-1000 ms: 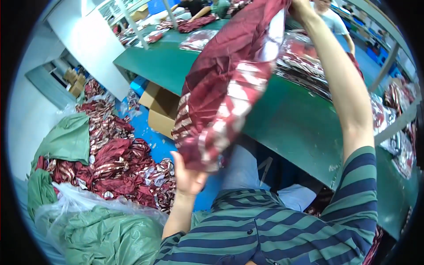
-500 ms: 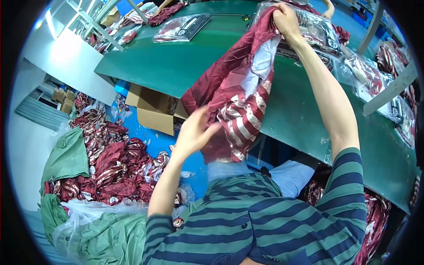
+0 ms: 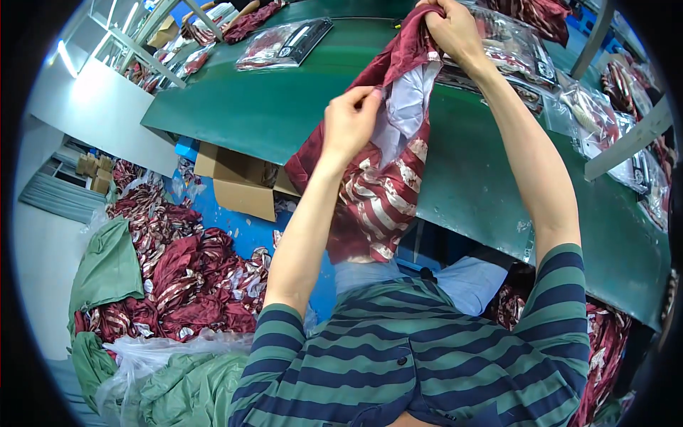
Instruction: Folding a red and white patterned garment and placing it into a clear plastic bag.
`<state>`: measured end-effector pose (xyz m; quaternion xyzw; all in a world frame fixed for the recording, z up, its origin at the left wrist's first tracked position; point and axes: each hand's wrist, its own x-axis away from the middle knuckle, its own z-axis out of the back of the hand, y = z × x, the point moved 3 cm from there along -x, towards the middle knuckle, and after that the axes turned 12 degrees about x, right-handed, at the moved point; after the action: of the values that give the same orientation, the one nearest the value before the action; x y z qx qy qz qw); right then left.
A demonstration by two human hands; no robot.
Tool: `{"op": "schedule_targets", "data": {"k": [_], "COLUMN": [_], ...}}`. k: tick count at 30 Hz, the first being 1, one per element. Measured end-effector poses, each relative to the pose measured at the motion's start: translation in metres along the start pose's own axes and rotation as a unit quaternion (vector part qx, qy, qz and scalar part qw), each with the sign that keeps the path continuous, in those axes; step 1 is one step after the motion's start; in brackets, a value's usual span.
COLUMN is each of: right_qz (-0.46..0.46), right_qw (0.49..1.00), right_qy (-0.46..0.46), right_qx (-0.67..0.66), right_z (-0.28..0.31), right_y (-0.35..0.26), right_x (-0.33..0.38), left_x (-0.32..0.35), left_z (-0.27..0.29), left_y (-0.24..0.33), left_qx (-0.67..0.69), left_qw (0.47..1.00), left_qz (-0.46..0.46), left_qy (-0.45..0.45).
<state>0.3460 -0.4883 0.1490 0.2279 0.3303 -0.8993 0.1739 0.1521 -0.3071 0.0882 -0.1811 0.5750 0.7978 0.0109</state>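
Since half a second ago your left hand (image 3: pixel 350 122) has come up from below and now pinches the garment's edge; before, it was spread open under the cloth. The view has also tilted slightly.

Green table (image 3: pixel 284 107) runs across the top, bagged garments (image 3: pixel 284 43) lying on it. An open cardboard box (image 3: pixel 238 181) sits under its edge, and a heap of matching red garments (image 3: pixel 178 277) spills over the blue floor to your left, with green sacks (image 3: pixel 107 267) beside it.

The dark red garment (image 3: pixel 377 206), striped in cream with a white lining showing, hangs in the air in front of you, over the table's near edge. Your right hand (image 3: pixel 455 32) grips its top, fingers closed on bunched cloth. Your left hand pinches the fabric lower, beside the white lining, thumb against fingers.

It looks light, limp and probably slick, so it will sag and slide. Judging by the drape, hold it at seams or the upper edge, hands well apart, not mid-panel.
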Motion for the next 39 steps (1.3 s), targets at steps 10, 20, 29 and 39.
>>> {"op": "schedule_targets", "data": {"k": [10,20,29,39], "right_qz": [0.045,0.149,0.198,0.15], "right_qw": [0.992,0.96,0.906,0.909], "right_qy": [-0.033,-0.193,-0.34,-0.351], "right_qx": [-0.115,-0.141,-0.154,-0.17], "right_z": [0.002,0.008,0.016,0.027], "right_y": [-0.005,0.008,0.008,-0.004], "right_x": [0.023,0.018,0.023,0.039], "left_x": [0.015,0.019,0.008,0.011], "left_z": [0.048,0.044,0.062,0.052], "left_y": [0.039,0.064,0.055,0.068], "left_qx": [0.471,0.145,0.059,0.097], "left_qw": [0.875,0.987,0.996,0.992], "left_qz": [0.086,0.062,0.028,-0.075], "left_qy": [-0.07,-0.036,-0.059,0.012]}}
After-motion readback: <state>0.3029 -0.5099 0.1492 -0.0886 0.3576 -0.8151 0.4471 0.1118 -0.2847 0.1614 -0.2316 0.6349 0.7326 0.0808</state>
